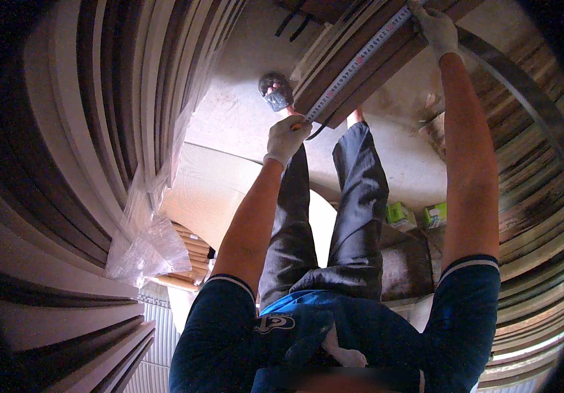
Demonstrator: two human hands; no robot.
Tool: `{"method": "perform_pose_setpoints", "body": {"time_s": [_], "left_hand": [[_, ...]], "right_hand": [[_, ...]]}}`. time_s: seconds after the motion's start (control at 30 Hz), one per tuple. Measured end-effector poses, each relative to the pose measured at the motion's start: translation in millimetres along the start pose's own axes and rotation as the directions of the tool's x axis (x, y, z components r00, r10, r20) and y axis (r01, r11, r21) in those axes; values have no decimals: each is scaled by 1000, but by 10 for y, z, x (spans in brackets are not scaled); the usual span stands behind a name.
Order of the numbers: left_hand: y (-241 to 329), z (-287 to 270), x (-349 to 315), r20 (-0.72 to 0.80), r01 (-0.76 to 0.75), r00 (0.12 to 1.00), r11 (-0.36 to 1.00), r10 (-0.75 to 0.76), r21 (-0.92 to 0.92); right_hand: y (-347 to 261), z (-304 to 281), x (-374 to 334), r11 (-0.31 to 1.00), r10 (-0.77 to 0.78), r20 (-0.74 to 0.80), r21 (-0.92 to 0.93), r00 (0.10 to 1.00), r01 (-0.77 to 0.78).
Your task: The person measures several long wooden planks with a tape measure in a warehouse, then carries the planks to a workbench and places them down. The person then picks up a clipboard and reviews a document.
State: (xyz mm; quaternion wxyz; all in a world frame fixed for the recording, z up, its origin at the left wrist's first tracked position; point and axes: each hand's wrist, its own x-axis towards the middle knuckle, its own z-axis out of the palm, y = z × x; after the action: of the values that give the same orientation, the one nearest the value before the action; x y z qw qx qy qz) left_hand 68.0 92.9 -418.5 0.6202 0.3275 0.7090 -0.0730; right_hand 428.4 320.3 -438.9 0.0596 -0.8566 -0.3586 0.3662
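A white tape measure (359, 60) lies stretched along a long dark brown board (387, 62), running from near my feet up to the far right. My left hand (286, 139), in a pale glove, is closed on the tape measure at the near end of the boards. Also gloved, my right hand (438, 34) reaches far to the right and grips the tape by the board's edge. Its fingertips are partly cut off by the top of the picture. Where the tape's case sits I cannot make out.
Tall stacks of long boards (108, 85) with clear plastic wrap (151, 252) rise at the left. More stacked planks (531, 262) line the right. Small green boxes (401, 216) sit right of my legs. A cardboard sheet (213, 190) lies on the concrete floor (229, 105).
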Motion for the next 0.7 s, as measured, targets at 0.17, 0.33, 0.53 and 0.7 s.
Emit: {"method": "perform_pose_setpoints", "body": {"time_s": [0.17, 0.33, 0.53, 0.7], "left_hand": [[-78, 5, 33, -33, -142, 989, 989, 144, 49], [-114, -51, 24, 13, -126, 992, 992, 126, 28], [-131, -84, 15, 54, -6, 999, 999, 4, 36], [-192, -28, 43, -28, -135, 990, 991, 135, 12]], "right_hand": [[-48, -21, -20, 1000, 26, -17, 12, 1000, -26], [-33, 0, 25, 997, 61, 26, 49, 998, -62], [66, 77, 113, 986, 49, 4, 158, 999, -49], [106, 109, 152, 985, 29, 11, 168, 1000, -30]]}}
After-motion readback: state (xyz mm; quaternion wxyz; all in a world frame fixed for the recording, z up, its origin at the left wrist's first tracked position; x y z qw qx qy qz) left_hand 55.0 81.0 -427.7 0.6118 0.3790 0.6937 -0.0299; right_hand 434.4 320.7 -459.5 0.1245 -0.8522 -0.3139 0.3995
